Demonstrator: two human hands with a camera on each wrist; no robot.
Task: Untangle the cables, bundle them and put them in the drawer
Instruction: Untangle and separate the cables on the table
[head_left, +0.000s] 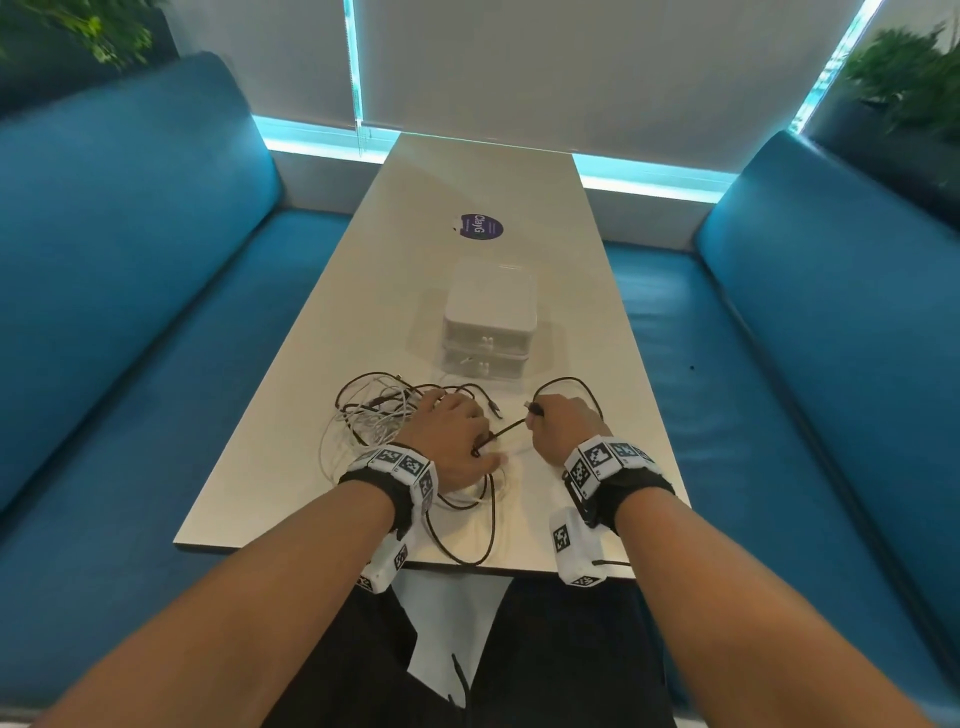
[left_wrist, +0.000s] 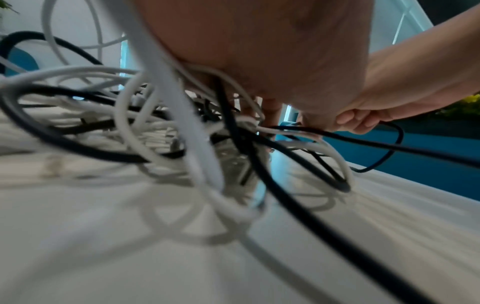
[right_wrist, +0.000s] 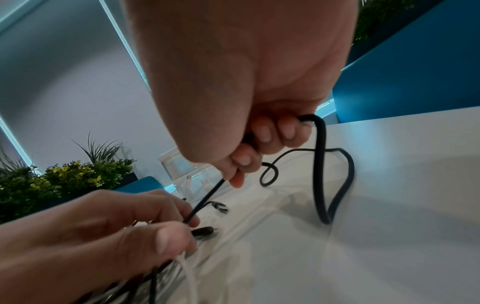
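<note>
Cables (head_left: 395, 415): black-and-white tangle on table (head_left: 291, 467) near edge, under left hand.
Left hand (head_left: 457, 441): nearer tangle, pinches black cable (head_left: 506, 429).
Right hand (head_left: 563, 423): curled round same cable's plug end, strand running left-right between hands.
Drawer unit (head_left: 488, 325): straight beyond, drawers closed.

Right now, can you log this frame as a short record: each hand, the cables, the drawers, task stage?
left hand: rests on the tangle, fingers pinching the black cable
right hand: grips black cable near its plug
tangle: black and white cables, still knotted, on table
drawer unit: white, both drawers closed
stage: untangling; nothing bundled
</note>
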